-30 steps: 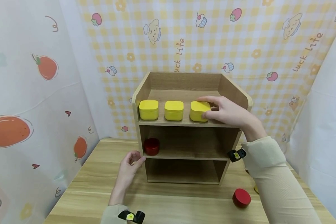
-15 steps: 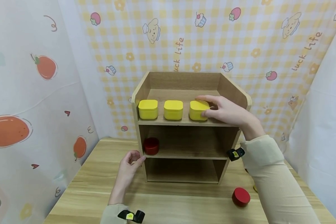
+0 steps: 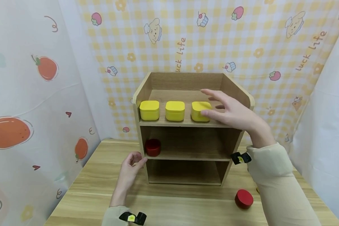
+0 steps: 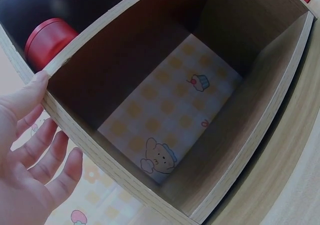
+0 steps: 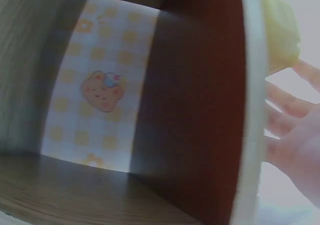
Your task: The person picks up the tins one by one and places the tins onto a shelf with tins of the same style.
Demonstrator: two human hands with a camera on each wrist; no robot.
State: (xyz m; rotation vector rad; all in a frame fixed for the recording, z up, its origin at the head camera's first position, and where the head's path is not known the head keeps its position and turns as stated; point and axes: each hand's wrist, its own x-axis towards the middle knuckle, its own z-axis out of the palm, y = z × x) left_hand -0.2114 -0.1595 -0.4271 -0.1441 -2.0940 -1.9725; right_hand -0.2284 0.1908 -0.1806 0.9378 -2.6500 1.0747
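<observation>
In the head view, several lidded containers stand on a small wooden shelf unit (image 3: 183,124). Along its top sit a left yellow box (image 3: 149,110), a middle yellow box (image 3: 175,111) and a right yellow box (image 3: 198,112), in a row. My right hand (image 3: 231,110) is spread beside the right box, thumb in front of it and fingers raised above and behind. The left hand (image 3: 131,166) is at the unit's left side, its thumb touching the front edge, fingers loosely bent outside the panel. Close to that thumb, a round red container (image 4: 50,40) stands on the middle shelf.
Another round red container (image 3: 244,199) lies on the wooden table (image 3: 186,207), right of the unit. A small yellow thing (image 3: 258,190) is mostly hidden behind the right sleeve. Patterned cloth (image 3: 163,56) hangs behind the unit, with white cloth on both sides.
My right hand has let go of the right yellow box; its fingers have spread and lifted slightly to the right. The boxes and left hand keep their places.
</observation>
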